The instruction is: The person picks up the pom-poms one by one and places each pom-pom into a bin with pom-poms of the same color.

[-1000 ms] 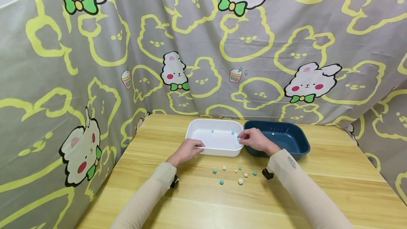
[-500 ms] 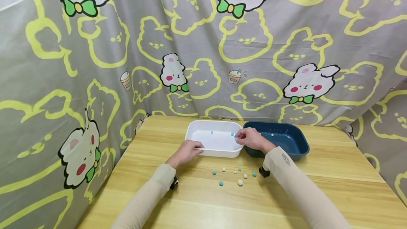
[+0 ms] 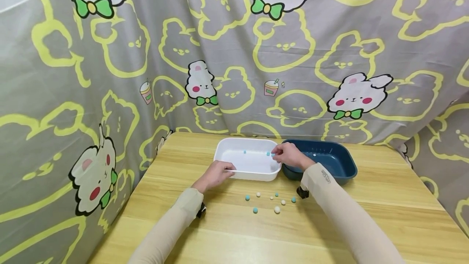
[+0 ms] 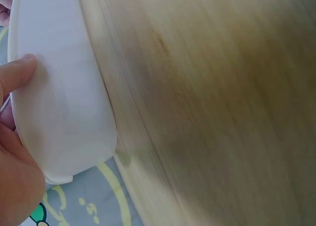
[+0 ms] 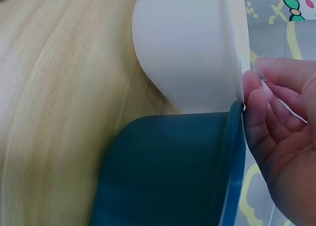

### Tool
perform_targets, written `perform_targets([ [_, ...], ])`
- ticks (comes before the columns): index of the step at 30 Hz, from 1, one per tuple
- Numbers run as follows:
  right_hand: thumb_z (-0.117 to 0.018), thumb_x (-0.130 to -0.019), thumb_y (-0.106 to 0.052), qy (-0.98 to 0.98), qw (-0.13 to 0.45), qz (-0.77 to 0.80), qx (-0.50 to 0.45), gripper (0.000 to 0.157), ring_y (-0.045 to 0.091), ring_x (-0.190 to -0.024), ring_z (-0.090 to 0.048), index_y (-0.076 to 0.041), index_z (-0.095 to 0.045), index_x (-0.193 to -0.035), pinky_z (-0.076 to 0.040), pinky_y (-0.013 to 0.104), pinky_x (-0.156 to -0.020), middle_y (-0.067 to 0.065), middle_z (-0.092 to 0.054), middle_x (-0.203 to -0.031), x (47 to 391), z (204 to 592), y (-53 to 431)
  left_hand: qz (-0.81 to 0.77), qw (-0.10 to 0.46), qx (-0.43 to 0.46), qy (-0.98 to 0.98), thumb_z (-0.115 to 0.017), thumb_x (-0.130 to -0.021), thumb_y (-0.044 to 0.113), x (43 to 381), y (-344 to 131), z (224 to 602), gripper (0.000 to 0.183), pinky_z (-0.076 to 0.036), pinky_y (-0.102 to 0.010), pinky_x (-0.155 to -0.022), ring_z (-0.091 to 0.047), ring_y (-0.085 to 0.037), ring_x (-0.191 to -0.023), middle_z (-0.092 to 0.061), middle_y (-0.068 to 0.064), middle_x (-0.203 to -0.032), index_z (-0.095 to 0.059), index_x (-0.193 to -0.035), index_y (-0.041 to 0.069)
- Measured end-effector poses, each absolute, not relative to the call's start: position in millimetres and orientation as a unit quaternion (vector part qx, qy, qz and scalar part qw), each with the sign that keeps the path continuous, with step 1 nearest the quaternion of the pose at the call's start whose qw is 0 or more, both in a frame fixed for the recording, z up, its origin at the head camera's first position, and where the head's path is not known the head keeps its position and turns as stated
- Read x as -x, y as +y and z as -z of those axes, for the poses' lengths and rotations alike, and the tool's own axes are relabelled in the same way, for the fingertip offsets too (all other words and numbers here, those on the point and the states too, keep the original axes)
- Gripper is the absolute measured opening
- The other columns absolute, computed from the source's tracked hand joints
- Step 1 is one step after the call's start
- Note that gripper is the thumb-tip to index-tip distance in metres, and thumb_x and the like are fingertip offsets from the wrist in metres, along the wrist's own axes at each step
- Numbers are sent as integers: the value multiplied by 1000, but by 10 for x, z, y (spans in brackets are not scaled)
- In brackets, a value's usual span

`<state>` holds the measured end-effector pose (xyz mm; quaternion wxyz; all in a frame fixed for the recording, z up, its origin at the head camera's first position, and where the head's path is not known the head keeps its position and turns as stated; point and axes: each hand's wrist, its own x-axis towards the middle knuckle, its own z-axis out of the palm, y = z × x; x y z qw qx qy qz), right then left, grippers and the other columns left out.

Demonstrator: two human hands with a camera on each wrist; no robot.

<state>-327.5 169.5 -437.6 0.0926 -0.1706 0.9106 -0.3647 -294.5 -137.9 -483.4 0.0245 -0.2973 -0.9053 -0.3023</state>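
Observation:
In the head view my left hand (image 3: pixel 217 173) grips the near rim of a white plastic basin (image 3: pixel 253 175). The left wrist view has the thumb (image 4: pixel 22 71) lying on the basin's outer wall, with the other fingers mostly hidden behind the rim. My right hand (image 3: pixel 291 155) is over the basin's right end, where it meets a dark blue basin (image 3: pixel 338 164). Its fingertips pinch a small light-blue ball (image 3: pixel 272 155), which the fingers nearly hide in the right wrist view. Inside the white basin lie two light-blue balls, one (image 3: pixel 244 152) towards the back and another (image 3: pixel 268 154) near my right fingertips.
On the wooden table (image 3: pixel 220 231), in front of the basins, several loose balls are scattered, among them a blue ball (image 3: pixel 255 210) and a white ball (image 3: pixel 277 210). The dark blue basin holds a small white ball (image 3: pixel 314 155). A patterned curtain (image 3: pixel 234 52) hangs behind.
My right hand has shifted slightly left and then up over the white basin, still pinching the blue ball. The left hand keeps its grip on the rim.

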Motion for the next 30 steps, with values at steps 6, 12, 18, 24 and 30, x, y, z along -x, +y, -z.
perform_targets([
  [6,-63,-89,-6,911,96,367,160,16,17,-67,-60,2,-67,-103,-52,29,-63,7,-61,-79,3335,4396,1676,302,23,296,-906,-68,-88,14,2945,-1374,4830,7,-49,-24,-72,-59,-3,-75,-68,11,-81,-72,-83,18],
  [12,-64,-89,-7,913,95,366,152,17,16,-67,-61,2,-67,-103,-53,29,-64,7,-61,-80,3369,4400,1672,300,24,293,-907,-68,-88,14,2934,-1368,4818,7,-49,-24,-72,-59,-3,-75,-68,11,-81,-71,-83,18],
  [18,-64,-89,-7,915,95,364,143,18,16,-66,-61,2,-67,-105,-53,29,-64,7,-61,-81,3363,4390,1659,298,20,290,-909,-68,-88,15,2938,-1365,4815,8,-49,-24,-71,-59,-2,-75,-67,12,-80,-71,-82,19],
  [24,-64,-89,-9,919,93,361,130,20,15,-66,-60,1,-67,-107,-53,29,-65,6,-62,-81,3362,4403,1658,292,22,288,-912,-68,-88,16,2942,-1363,4830,8,-49,-24,-72,-60,-2,-77,-67,13,-80,-72,-82,19],
  [30,-63,-90,-8,917,92,364,134,20,16,-67,-59,2,-66,-107,-53,29,-65,7,-62,-82,3338,4409,1667,295,18,282,-913,-67,-89,15,2925,-1367,4820,9,-49,-25,-74,-61,-4,-80,-68,12,-82,-72,-83,19],
])
